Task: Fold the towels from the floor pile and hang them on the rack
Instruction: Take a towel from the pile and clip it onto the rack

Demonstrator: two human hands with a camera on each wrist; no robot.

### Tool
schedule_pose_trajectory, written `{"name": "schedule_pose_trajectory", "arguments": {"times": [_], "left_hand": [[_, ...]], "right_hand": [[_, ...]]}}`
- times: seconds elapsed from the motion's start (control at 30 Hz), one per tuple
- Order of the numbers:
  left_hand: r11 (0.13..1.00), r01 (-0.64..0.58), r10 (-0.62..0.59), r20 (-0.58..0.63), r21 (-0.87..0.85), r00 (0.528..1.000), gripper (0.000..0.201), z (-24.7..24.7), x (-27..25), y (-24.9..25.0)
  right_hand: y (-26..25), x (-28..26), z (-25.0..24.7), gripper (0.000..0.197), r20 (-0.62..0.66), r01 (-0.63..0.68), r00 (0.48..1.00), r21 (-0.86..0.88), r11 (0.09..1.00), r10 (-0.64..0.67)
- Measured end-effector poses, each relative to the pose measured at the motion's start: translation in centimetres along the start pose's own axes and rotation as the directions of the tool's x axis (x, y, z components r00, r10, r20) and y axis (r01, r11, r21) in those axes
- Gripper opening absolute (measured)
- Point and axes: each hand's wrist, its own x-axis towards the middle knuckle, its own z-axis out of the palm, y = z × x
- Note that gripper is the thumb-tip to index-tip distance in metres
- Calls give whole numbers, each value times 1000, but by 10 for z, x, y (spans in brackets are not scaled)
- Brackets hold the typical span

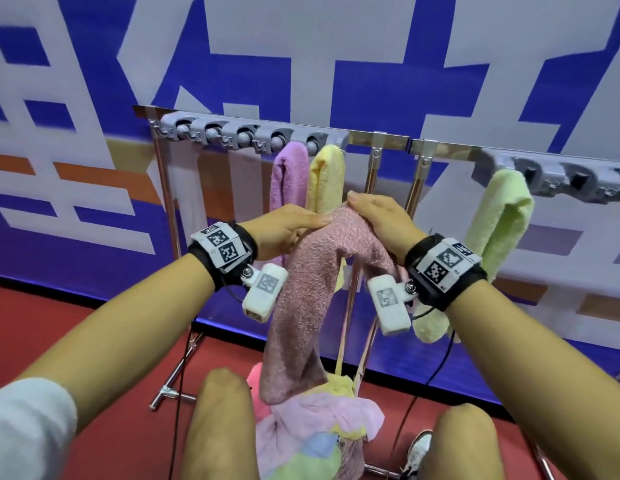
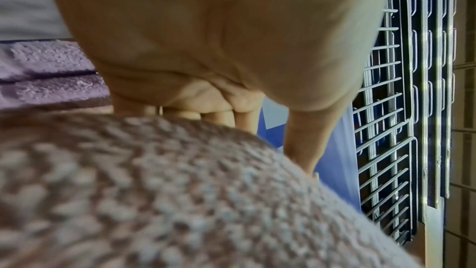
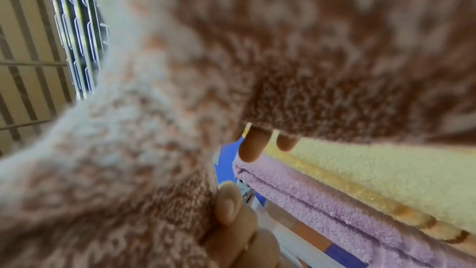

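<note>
No words, numbers or brand names can be read anywhere I look. The banner (image 1: 301,64) behind the rack carries huge white strokes on blue, cropped too far to make out as characters. My wristbands (image 1: 220,245) and the small white units (image 1: 265,294) below them bear only black-and-white square code patterns, plus tiny marks too small to read.

A fuzzy pink towel (image 1: 301,289) was draped, folded, at centre; purple (image 1: 289,174), yellow (image 1: 325,178) and green (image 1: 499,216) towels hung on the rack (image 1: 381,138) at 12 to 2 o'clock; a pile (image 1: 315,431) lay at 6 o'clock.
</note>
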Motion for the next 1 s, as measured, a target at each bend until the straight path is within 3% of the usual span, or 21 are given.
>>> {"name": "schedule_pose_trajectory", "arguments": {"times": [0.13,0.17,0.23,0.33,0.47,0.53,0.67,0.77,0.87,1.0], "left_hand": [[996,-32,31,-7,-82,999,40,-8,5,-2],[993,-51,51,-10,-102,999,36,-9,8,-1],[985,-101,95,-52,-140,994,19,-8,8,2],[982,-110,101,-70,-152,992,26,-2,12,8],[986,-126,115,-107,-106,988,37,-11,8,9],[993,-105,99,-110,-53,989,36,-22,4,5],[1000,-29,30,-68,7,997,29,-43,-6,0],[997,-75,70,-114,-36,991,26,-51,-13,1],[994,-97,89,-165,-42,982,30,-59,-14,8],[991,-134,130,-199,-4,971,33,-78,-7,9]], "right_hand": [[-2,-4,-13,22,-86,-22,996,47,999,26],[-5,-6,-14,20,-87,-36,995,57,998,41],[-9,-8,-9,15,-14,-68,997,71,995,69],[-11,-8,7,14,152,-189,973,81,979,175],[-17,-1,21,50,129,-213,973,189,958,191],[-18,2,23,55,124,-198,977,210,957,175],[-17,12,29,17,137,-171,980,227,959,142],[-16,20,37,18,138,-153,983,218,964,124],[-19,31,50,5,135,-141,983,130,981,124],[-24,55,66,9,174,-140,975,4,990,137]]}}
